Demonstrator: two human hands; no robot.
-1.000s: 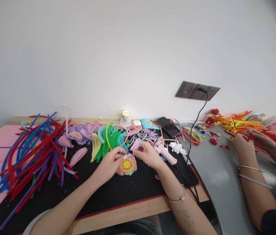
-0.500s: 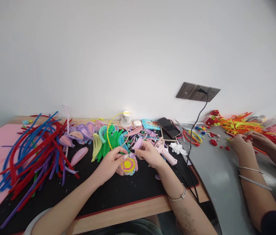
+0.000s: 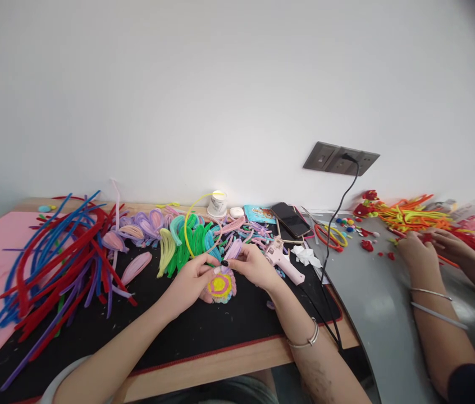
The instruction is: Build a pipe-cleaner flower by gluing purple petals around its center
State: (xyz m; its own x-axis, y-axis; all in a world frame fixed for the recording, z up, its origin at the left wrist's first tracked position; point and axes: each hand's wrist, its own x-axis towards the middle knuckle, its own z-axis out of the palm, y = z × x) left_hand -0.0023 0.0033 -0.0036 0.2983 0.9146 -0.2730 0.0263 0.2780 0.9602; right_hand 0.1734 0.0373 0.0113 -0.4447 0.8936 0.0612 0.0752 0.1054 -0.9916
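My left hand point(image 3: 191, 283) and my right hand point(image 3: 256, 268) meet over the mat, fingertips nearly touching. Both pinch the lower end of a looped purple pipe-cleaner petal point(image 3: 233, 248), whose rounded end points up and away from me. Fingers hide most of the pinched end. Just below the fingertips lies a round fuzzy flower piece point(image 3: 220, 285), with yellow and pink rings and a pastel edge. Behind my hands are green pipe-cleaner loops point(image 3: 185, 244). A yellow pipe cleaner point(image 3: 186, 227) arches up behind my left hand. To the right rests a pink glue gun point(image 3: 286, 264).
Red, blue and purple pipe cleaners point(image 3: 60, 264) spread over the left of the black mat point(image 3: 170, 336). A paper cup point(image 3: 218, 204) and a phone point(image 3: 290, 219) stand along the back. A black cord point(image 3: 333, 224) hangs from the wall socket. A co-worker's hands point(image 3: 418, 252) are at the right.
My right hand has shifted slightly left, bringing its fingertips closer to my left hand. The purple petal moved a little left and down with it.
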